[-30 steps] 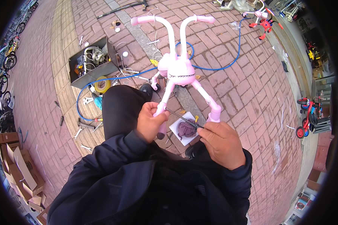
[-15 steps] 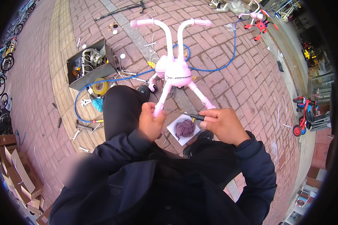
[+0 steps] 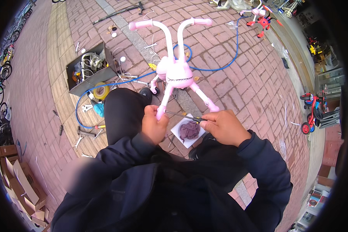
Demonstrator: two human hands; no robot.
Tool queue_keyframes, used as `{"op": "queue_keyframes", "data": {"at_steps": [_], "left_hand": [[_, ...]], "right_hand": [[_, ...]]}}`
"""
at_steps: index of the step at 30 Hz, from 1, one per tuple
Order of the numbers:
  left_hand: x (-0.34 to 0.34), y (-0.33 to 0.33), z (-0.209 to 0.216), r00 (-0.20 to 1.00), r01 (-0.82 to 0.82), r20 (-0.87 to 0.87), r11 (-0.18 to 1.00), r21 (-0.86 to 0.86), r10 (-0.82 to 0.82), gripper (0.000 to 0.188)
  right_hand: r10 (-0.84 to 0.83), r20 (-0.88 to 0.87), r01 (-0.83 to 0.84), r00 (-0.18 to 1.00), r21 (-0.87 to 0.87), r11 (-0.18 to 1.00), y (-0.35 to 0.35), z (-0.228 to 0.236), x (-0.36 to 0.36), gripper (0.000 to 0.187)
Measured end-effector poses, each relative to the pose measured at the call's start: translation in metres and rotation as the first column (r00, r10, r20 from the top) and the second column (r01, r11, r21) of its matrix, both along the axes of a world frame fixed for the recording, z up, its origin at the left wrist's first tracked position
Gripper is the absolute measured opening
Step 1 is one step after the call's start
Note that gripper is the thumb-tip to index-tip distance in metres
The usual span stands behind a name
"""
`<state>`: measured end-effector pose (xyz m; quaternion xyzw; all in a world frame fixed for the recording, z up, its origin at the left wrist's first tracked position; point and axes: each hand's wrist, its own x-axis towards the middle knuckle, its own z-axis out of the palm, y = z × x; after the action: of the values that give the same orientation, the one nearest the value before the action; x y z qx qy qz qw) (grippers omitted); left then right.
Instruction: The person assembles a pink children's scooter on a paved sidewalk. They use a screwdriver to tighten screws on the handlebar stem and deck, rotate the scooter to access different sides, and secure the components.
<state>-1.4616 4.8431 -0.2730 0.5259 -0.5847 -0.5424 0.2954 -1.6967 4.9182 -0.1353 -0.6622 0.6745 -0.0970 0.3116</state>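
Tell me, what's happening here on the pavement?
A person sits on brick paving with a pink child's scooter frame lying in front of them. The left hand grips the end of one pink leg of the frame, while the right hand holds a thin screwdriver whose tip meets that leg end. Below the hands lies a white sheet with small dark parts. A toolbox and a blue hose lie nearby.

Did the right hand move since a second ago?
Yes. The right hand came up and left off the pink leg's end, and now holds a thin tool across to the other leg, above the white sheet.
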Motion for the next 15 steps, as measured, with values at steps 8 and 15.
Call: {"op": "queue_keyframes", "data": {"at_steps": [8,15], "left_hand": [[0.005,-0.006,0.004,0.978,0.027,-0.205,0.958,0.284,0.033,0.035],[0.005,-0.009,0.01,0.99,0.116,-0.106,0.973,0.199,-0.097,0.043]], "right_hand": [[-0.301,0.086,0.31,0.95,-0.129,0.942,0.008,-0.004,-0.053,0.028],[-0.595,0.693,0.628,0.408,0.26,0.734,0.033,-0.101,-0.055,0.042]]}}
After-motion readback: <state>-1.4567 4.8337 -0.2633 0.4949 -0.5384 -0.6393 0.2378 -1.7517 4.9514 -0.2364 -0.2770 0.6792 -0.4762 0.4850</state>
